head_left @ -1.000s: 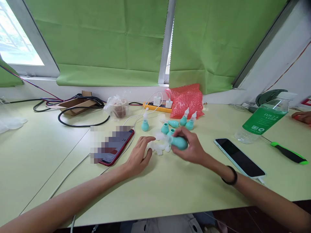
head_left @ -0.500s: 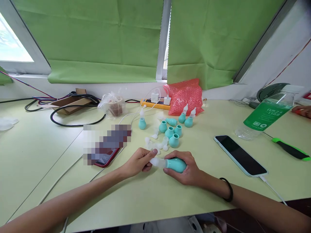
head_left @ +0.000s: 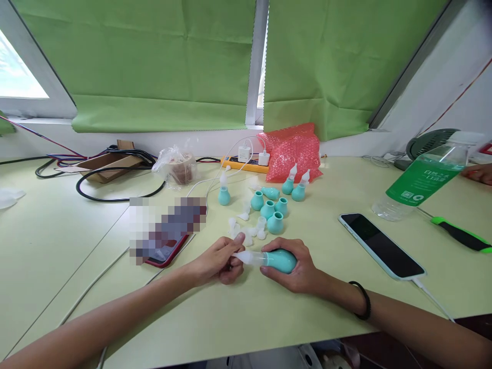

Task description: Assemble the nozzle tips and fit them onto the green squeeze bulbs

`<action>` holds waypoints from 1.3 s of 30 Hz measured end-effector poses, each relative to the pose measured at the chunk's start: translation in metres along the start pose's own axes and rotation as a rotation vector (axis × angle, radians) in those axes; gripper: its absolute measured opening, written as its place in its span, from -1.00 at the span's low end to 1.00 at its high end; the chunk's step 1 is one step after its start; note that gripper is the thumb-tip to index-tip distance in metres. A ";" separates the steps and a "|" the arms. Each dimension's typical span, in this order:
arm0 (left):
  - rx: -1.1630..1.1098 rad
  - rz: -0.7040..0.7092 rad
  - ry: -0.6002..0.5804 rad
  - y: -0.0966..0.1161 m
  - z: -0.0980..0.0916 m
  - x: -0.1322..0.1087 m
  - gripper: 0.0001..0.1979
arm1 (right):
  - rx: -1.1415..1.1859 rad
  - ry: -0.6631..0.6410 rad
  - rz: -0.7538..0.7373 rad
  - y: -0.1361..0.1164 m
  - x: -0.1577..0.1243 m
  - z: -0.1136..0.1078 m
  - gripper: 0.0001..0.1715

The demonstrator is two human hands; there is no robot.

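Note:
A teal nasal aspirator bulb (head_left: 282,261) with a translucent pointed nozzle (head_left: 251,258) lies sideways just over the table. My right hand (head_left: 294,266) is wrapped round the bulb from the right, thumb below and fingers above. My left hand (head_left: 219,260) is closed at the nozzle's tip, its fingers curled and the thumb lying above. Beyond the hands stand several open teal bulbs (head_left: 275,223) without nozzles. Loose translucent nozzle pieces (head_left: 261,228) lie beside them. Assembled aspirators (head_left: 298,191) stand farther back, with another one (head_left: 224,195) to the left.
A red-cased phone (head_left: 169,248), partly pixelated, lies left; a charging phone (head_left: 382,246) lies right. A green-labelled bottle (head_left: 425,177) leans near a screwdriver (head_left: 461,234). Red bubble wrap (head_left: 294,154), an orange power strip (head_left: 246,164) and cables line the back. Another person's hand (head_left: 478,173) shows far right.
My left hand has shifted slightly left, with its fingers curling more beneath the nozzle tip, which shows a little more. My right hand keeps its hold on the bulb.

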State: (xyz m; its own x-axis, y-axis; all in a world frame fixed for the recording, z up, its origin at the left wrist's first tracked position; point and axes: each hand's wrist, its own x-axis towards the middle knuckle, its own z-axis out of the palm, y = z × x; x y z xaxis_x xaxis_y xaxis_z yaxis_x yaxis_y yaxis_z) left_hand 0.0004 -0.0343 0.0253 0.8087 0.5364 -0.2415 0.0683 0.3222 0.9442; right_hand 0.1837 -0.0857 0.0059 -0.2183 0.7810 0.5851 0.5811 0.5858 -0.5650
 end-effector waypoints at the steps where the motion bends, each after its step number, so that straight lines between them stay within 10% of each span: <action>1: 0.097 0.015 0.030 0.001 0.000 -0.001 -0.48 | 0.004 -0.006 0.015 0.001 0.001 0.000 -0.76; 11: 0.046 0.008 -0.056 0.005 -0.007 0.001 -0.52 | 0.307 0.011 0.206 -0.003 0.005 -0.005 -0.76; 16: 0.969 0.258 0.352 0.006 -0.007 0.001 -0.63 | 0.574 0.035 0.422 0.000 0.010 -0.007 -0.76; 21: 1.446 0.173 0.553 -0.002 -0.007 0.004 -0.65 | 0.797 -0.009 0.507 0.002 0.012 -0.004 -0.74; 31: 0.825 0.420 0.455 -0.007 0.005 0.000 -0.77 | 0.822 -0.412 0.620 -0.007 0.009 0.000 -0.67; 39: 0.597 0.428 0.462 -0.009 0.011 -0.003 -0.74 | 0.733 -0.455 0.527 -0.015 0.007 -0.003 -0.70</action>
State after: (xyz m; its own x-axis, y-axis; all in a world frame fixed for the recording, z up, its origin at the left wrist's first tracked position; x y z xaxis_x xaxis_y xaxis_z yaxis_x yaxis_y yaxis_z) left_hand 0.0042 -0.0471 0.0200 0.5257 0.8226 0.2167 0.2124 -0.3736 0.9030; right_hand 0.1762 -0.0895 0.0201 -0.4400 0.8974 -0.0332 0.0985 0.0115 -0.9951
